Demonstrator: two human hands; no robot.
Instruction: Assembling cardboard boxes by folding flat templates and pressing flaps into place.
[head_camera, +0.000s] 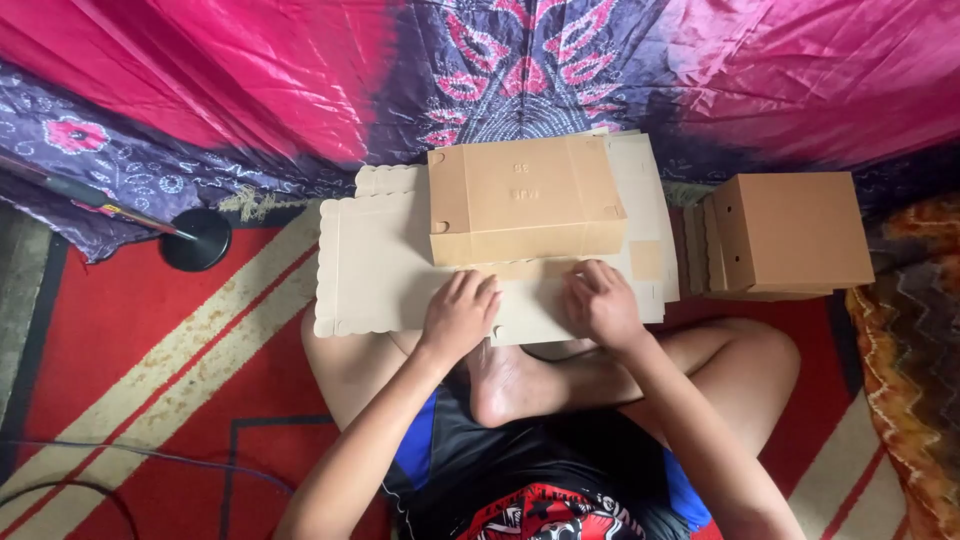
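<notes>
I sit cross-legged on the floor. A brown cardboard box (525, 198), partly folded, lies in front of me on a stack of flat cardboard sheets (375, 265). My left hand (460, 315) presses down on the near flap of the box blank with curled fingers. To its right, my right hand (600, 303) presses the same flap (530, 300). Both hands lie just below the raised box body.
Several folded brown boxes (790, 232) stand stacked on their sides at the right. A black round base with a rod (195, 240) sits at the left. Pink and purple patterned cloth (300, 70) hangs behind. A red striped mat (130, 350) covers the floor.
</notes>
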